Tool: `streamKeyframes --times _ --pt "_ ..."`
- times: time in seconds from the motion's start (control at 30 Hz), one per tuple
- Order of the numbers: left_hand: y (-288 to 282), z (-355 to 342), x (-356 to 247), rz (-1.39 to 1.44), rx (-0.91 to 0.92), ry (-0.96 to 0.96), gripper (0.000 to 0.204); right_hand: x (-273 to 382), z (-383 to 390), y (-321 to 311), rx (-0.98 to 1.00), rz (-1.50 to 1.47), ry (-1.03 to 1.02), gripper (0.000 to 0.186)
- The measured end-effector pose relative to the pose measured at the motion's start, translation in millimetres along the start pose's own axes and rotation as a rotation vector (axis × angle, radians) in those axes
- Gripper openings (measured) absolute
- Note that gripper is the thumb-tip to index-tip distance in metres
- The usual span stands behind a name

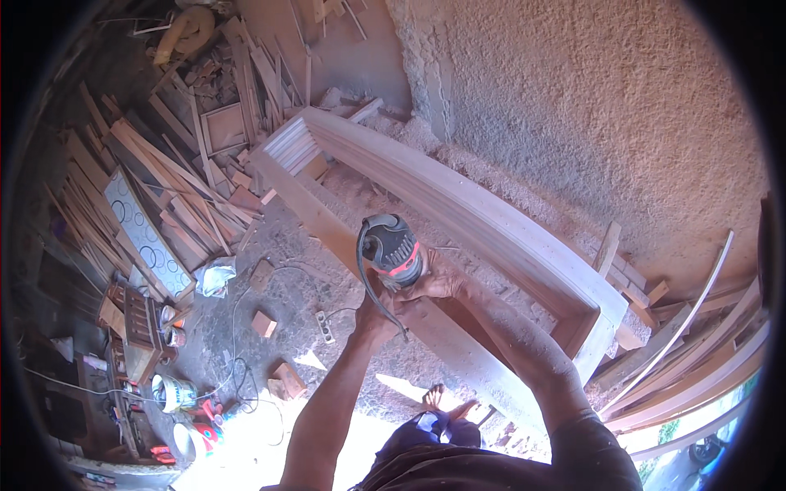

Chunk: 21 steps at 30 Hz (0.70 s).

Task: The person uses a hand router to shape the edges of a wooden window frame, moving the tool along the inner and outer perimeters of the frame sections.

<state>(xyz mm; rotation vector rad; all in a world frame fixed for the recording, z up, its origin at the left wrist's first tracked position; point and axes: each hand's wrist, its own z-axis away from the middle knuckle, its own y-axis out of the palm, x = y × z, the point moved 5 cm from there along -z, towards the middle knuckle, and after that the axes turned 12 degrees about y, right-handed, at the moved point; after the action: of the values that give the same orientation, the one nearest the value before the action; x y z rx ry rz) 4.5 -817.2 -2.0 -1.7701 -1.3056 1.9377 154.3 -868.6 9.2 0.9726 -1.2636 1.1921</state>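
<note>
A corded router (395, 252), with a dark body and a red band, stands on the near rail of a large wooden frame (458, 352). My left hand (378, 315) is closed around the lower part of the tool on its left. Around its right side wraps my right hand (442, 278), fingers partly hidden behind the body. The tool's black cord loops down past my left wrist. Its base and cutting end are hidden by my hands. The frame is long and rectangular, with grooved moulding along its inner faces.
Scrap boards (164, 188) lean in a pile at the left. A power strip (325, 327), cables and wood offcuts (286, 380) lie on the dusty floor. Buckets (176, 393) stand lower left. A rough wall (573, 106) runs behind the frame; long planks (696, 360) rest at right.
</note>
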Motion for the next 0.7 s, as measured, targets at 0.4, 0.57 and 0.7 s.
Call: streamKeyframes --times 0.4,0.57,0.7 --pt "39.2 37.6 -58.9 -0.006 -0.063 0.061 0.081 3.4 77.7 -11.0 -0.024 0.040 -0.026 0.079" --pt "81.4 52.7 -53.5 0.861 -0.186 -0.258 0.079 -10.7 104.3 -17.5 0.098 -0.032 0.055 0.103" --pt "98.7 71.3 -68.8 0.615 -0.132 -0.287 0.079 -6.4 135.1 -24.0 0.094 0.036 0.082 0.105"
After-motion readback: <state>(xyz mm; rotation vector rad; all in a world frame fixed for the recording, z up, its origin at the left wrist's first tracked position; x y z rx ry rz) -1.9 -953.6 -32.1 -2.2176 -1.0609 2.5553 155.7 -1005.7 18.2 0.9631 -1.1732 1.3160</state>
